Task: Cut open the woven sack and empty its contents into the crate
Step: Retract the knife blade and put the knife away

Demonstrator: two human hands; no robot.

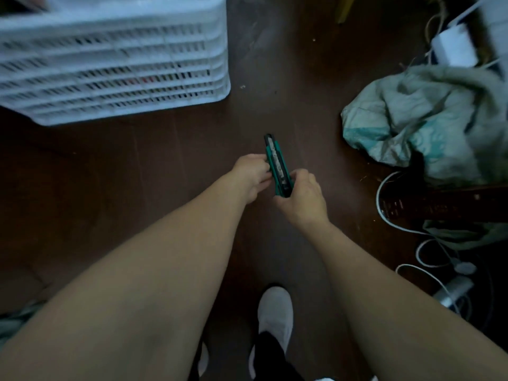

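Note:
A green and black utility knife (276, 163) points away from me above the dark brown floor. My right hand (301, 196) grips its lower end. My left hand (251, 174) pinches its left side near the middle. Whether a blade is out I cannot tell. The pale green woven sack (428, 119) lies crumpled on the floor to the right, apart from both hands. The white slatted plastic crate (115, 64) stands at the upper left; something dark and red shows through its slats.
White cables (428, 254) and plugs lie along the right side, with a white adapter (455, 48) at the upper right. A dark board (445, 206) lies below the sack. My white shoe (275, 314) is at the bottom centre.

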